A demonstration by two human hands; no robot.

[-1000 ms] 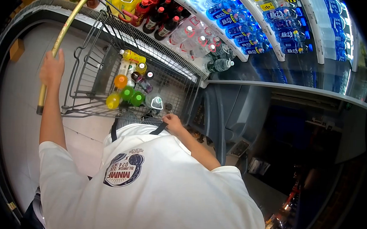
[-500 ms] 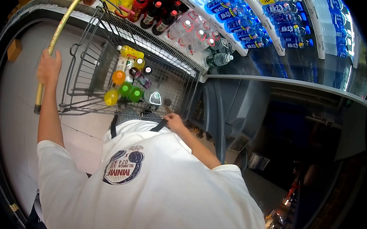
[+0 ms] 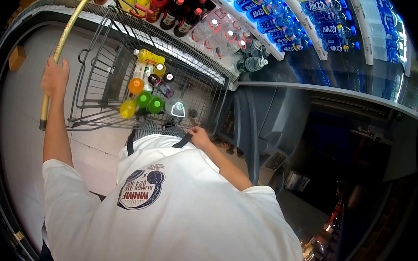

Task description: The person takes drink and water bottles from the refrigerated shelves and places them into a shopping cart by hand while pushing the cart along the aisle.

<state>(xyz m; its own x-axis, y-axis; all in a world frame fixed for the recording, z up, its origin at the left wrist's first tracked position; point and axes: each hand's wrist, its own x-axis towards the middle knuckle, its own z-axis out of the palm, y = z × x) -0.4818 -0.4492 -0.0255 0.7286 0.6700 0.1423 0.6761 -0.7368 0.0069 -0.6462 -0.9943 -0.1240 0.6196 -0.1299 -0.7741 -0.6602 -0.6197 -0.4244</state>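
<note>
My left hand (image 3: 55, 77) is wrapped round the yellow handle (image 3: 68, 28) of a wire shopping cart (image 3: 89, 87). At the cart's near side, my right hand (image 3: 199, 136) is closed by the end of a black strap (image 3: 183, 141) that crosses the hem of my white shirt; its fingertips are partly hidden. Inside the cart stand several bottles: an orange-capped bottle (image 3: 135, 86), green-capped bottles (image 3: 144, 99), a yellow bottle (image 3: 127, 109) and a large clear bottle (image 3: 176, 108). A yellow-labelled bottle (image 3: 150, 56) lies on its side behind them.
Beyond the cart, a lit shelf holds dark soda bottles (image 3: 188, 23), clear water bottles (image 3: 218, 37) and blue-labelled drink bottles (image 3: 332, 28). A grey shelf edge (image 3: 326, 92) and dark grey panels (image 3: 286, 121) are on the right. A small brown box (image 3: 16, 58) is at far left.
The view has shifted very slightly. Both hands keep their places, and the bottles in the cart look the same.
</note>
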